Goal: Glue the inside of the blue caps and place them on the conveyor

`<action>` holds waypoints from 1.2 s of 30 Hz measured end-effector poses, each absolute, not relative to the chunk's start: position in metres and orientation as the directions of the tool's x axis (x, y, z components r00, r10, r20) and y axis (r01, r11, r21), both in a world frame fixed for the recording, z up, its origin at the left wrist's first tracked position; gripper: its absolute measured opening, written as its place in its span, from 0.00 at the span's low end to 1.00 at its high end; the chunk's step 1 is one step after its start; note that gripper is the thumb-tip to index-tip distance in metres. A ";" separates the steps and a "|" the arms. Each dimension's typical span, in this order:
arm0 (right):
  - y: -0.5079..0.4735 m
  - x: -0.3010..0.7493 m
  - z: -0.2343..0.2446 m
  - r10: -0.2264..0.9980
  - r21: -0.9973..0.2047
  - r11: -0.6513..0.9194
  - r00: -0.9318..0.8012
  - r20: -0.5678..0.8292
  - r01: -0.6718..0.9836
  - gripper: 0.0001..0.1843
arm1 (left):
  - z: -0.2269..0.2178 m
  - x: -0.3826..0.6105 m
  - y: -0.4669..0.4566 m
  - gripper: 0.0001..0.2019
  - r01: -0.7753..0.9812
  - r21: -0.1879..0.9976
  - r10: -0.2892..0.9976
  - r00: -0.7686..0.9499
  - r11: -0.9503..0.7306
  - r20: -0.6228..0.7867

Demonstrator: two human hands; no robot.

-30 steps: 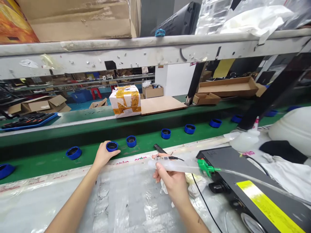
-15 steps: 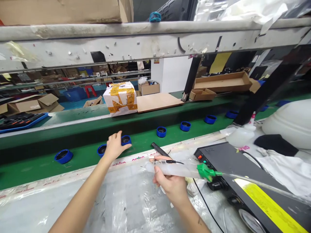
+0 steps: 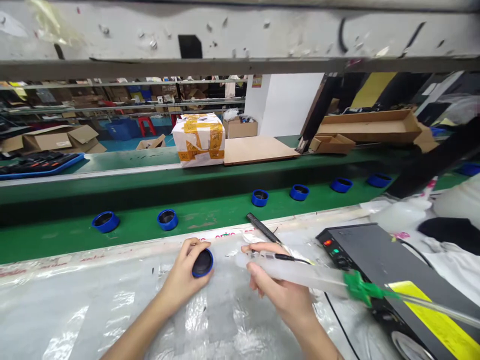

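Observation:
Low over the plastic-covered bench, my left hand grips a round blue part with a black inside, its hollow tilted toward me. My right hand is wrapped round a translucent dispensing syringe lying nearly level. Its narrow end points left toward the blue part, with a gap between them. A green adapter caps the syringe's rear, where a clear tube leads off right. A thin black cable runs from the small switch piece near my right fingers.
More blue rings stand spaced along the green conveyor. A dark control box with lit buttons sits at right. Behind my right hand lies a black stick-like tool. A taped white box and a board stand beyond the belt.
My left hand has taken a blue part off the conveyor and brought it nearer over the bench. My right hand still holds the syringe. The camera view has tilted down.

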State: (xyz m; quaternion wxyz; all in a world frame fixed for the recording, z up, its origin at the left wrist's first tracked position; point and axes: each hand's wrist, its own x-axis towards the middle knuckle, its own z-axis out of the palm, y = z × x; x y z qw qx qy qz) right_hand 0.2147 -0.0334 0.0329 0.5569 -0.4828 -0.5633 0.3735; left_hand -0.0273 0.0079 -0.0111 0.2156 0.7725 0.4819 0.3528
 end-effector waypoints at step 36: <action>-0.041 0.189 0.033 0.871 -0.820 0.473 -0.030 0.491 0.322 0.09 | -0.003 -0.029 0.007 0.30 0.431 0.781 0.842 0.495 -0.451 0.214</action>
